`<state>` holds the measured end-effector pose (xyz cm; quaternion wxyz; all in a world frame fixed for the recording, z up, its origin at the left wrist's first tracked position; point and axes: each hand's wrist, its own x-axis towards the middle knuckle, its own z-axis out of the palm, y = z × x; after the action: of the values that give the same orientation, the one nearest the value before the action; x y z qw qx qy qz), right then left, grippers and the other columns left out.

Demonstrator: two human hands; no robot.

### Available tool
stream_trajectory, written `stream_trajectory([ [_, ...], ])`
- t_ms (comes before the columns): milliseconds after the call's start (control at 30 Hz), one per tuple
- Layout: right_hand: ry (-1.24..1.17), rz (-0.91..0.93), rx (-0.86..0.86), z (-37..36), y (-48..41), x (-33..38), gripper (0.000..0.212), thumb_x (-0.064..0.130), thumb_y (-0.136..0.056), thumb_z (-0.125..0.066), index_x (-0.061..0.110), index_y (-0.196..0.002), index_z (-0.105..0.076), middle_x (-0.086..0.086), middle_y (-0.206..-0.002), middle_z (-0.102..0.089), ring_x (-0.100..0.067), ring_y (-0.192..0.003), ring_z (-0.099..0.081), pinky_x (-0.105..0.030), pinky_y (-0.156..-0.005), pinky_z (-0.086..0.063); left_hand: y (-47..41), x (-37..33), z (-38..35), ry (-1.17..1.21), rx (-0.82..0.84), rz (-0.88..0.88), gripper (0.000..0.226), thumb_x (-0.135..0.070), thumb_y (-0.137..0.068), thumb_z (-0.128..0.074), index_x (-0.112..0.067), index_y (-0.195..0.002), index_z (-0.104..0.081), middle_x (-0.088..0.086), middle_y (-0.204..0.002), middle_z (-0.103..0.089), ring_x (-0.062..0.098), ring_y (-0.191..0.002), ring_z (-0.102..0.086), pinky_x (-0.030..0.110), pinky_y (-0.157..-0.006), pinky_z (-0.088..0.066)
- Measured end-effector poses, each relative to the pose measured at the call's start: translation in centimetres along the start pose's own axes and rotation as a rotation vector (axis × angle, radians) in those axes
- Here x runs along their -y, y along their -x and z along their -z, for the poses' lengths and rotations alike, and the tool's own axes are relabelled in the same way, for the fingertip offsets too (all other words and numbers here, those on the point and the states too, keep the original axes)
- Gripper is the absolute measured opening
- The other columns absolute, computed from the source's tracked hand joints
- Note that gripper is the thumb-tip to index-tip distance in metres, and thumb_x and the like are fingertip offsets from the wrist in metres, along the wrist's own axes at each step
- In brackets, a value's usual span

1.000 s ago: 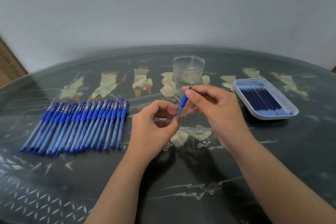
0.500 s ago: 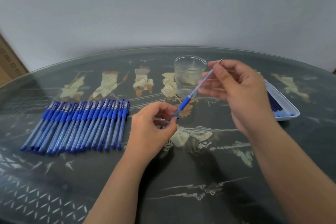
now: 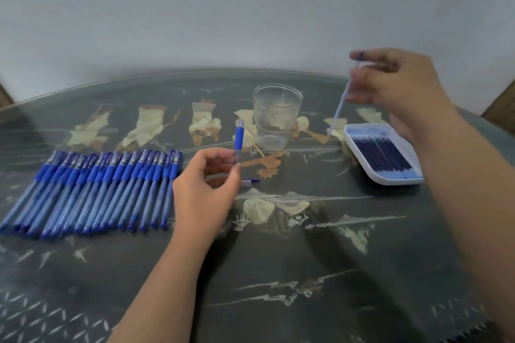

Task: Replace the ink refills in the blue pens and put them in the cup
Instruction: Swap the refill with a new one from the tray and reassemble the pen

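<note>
Worktop [image 3: 278, 273]: dark, glass-topped, with pale inlaid figures.
Left hand [image 3: 206, 192]: fingers [image 3: 214, 151] and thumb pinch the pen barrel [image 3: 239, 140] at its lower end, holding it upright.
Small pen part [image 3: 250, 181]: lies on the worktop just beside the left hand.
Blue pens [image 3: 94, 189]: a tight row at left.
Tray [image 3: 395, 181]: at right, holding dark refills [image 3: 381, 154].
Cup [image 3: 277, 117]: clear glass, upright, behind the barrel.
Right hand [image 3: 401, 83]: raised and blurred, fingers clamped on the loose refill [image 3: 338, 111], which slants down beside the tray.
</note>
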<state>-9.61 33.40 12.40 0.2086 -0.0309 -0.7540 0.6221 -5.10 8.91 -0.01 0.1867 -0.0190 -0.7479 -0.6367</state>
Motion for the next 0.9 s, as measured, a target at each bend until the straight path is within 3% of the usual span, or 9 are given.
stream_trajectory([
  [100, 0.336, -0.181, 0.112, -0.5, -1.0, -3.5, 0.033, -0.007, -0.088, -0.065, 0.002, -0.119, -0.065, -0.009, -0.091, -0.066, -0.019, -0.067, -0.065, -0.024, -0.057, -0.059, 0.0, 0.2, 0.1, 0.032, -0.026, 0.026, 0.021, -0.004, -0.083, -0.073, -0.021, -0.094, -0.066, -0.007, -0.088, -0.071, 0.003, -0.081, -0.069, 0.016, -0.075, -0.055],
  [233, 0.654, -0.276, 0.192, -1.3, -2.2, -7.0, 0.036, -0.003, -0.085, -0.07, 0.01, -0.118, -0.066, -0.018, -0.091, -0.071, -0.03, -0.072, -0.072, -0.041, -0.073, -0.062, 0.1, 0.3, 0.1, 0.025, -0.018, 0.009, 0.02, -0.002, -0.083, -0.073, -0.016, -0.096, -0.066, -0.006, -0.089, -0.071, 0.003, -0.081, -0.068, 0.013, -0.074, -0.054],
  [300, 0.717, -0.297, 0.198, -1.6, -2.7, -8.0, 0.042, -0.002, -0.083, -0.072, 0.013, -0.121, -0.064, -0.018, -0.099, -0.07, -0.029, -0.072, -0.072, -0.041, -0.07, -0.062, 0.1, 0.3, 0.1, 0.028, -0.012, 0.007, 0.02, -0.002, -0.083, -0.073, -0.017, -0.095, -0.066, -0.005, -0.089, -0.071, 0.003, -0.081, -0.068, 0.013, -0.074, -0.054],
  [400, 0.799, -0.286, 0.181, -1.6, -3.2, -9.1, 0.047, -0.004, -0.081, -0.072, 0.016, -0.123, -0.062, -0.018, -0.111, -0.065, -0.026, -0.065, -0.071, -0.036, -0.06, -0.061, 0.1, 0.4, 0.1, 0.023, 0.001, 0.013, 0.021, -0.003, -0.083, -0.073, -0.017, -0.096, -0.066, -0.005, -0.089, -0.071, 0.003, -0.082, -0.068, 0.012, -0.074, -0.053],
  [500, 0.885, -0.266, 0.179, -1.3, -3.3, -9.7, 0.049, -0.007, -0.082, -0.068, 0.016, -0.125, -0.06, -0.017, -0.114, -0.064, -0.029, -0.062, -0.072, -0.037, -0.061, -0.062, 0.1, 0.3, 0.1, 0.02, 0.008, 0.009, 0.021, -0.002, -0.083, -0.073, -0.017, -0.096, -0.066, -0.006, -0.09, -0.071, 0.002, -0.081, -0.068, 0.011, -0.073, -0.052],
  [733, 1.063, -0.136, 0.178, -1.4, -2.6, -10.7, 0.045, -0.003, -0.084, -0.066, 0.016, -0.125, -0.061, -0.011, -0.128, -0.058, -0.031, -0.092, -0.067, -0.043, -0.079, -0.058, 0.2, 0.3, 0.1, 0.003, 0.024, 0.011, 0.022, -0.003, -0.082, -0.073, -0.018, -0.096, -0.065, -0.007, -0.09, -0.071, 0.001, -0.081, -0.068, 0.01, -0.073, -0.052],
  [900, 1.225, -0.078, 0.181, -1.6, -2.2, -10.6, 0.041, -0.002, -0.086, -0.063, 0.014, -0.124, -0.062, -0.013, -0.121, -0.061, -0.033, -0.105, -0.061, -0.032, -0.071, -0.044, 0.1, 0.4, 0.1, -0.007, 0.03, 0.012, 0.022, -0.003, -0.082, -0.073, -0.016, -0.098, -0.066, -0.007, -0.09, -0.071, 0.001, -0.082, -0.068, 0.011, -0.074, -0.053],
])
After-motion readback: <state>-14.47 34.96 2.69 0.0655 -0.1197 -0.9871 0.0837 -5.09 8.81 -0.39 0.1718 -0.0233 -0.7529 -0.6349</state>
